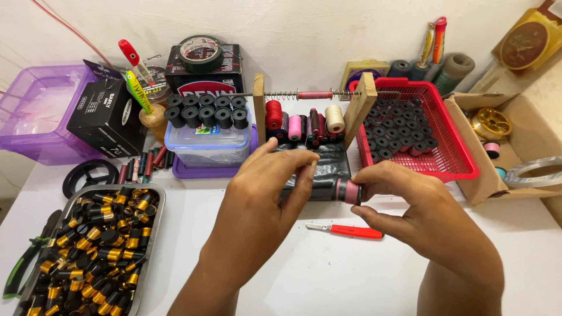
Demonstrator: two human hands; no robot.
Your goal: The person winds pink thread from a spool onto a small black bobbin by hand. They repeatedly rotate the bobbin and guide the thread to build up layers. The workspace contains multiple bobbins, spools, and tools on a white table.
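In the head view, both hands meet over the white tabletop [351, 275], closed around one small cylindrical part. The left hand [266, 193] pinches the dark, ribbed end of this short black tube [341, 190] between thumb and fingertips, while the right hand [421, 216] grips the other end, where a smooth band of pink thread [353, 192] is wound around it. The part is held level in the air, just in front of a glossy black plastic sheet [328, 161] lying on the table.

Below the hands, well clear of them, lies a slim craft knife [351, 231] with a red handle and a short metal blade. At the left, a rectangular metal tray [157, 202] is heaped with shiny black and gold cylindrical fittings [96, 246], and green-handled pliers [20, 266] rest beside its outer edge.

Behind the hands stands a wooden frame [362, 108] of two upright boards joined by a thin metal rod with a coil spring [280, 94]; spools of red, pink, cream and dark thread [304, 123] sit between the boards. To its right, a red plastic lattice basket [453, 146] holds rows of black tube pieces. To its left, a clear lidded plastic box [208, 146] carries more black rings on top. A translucent purple tub [35, 111] and a matt black cardboard box [108, 114] stand at the far left.
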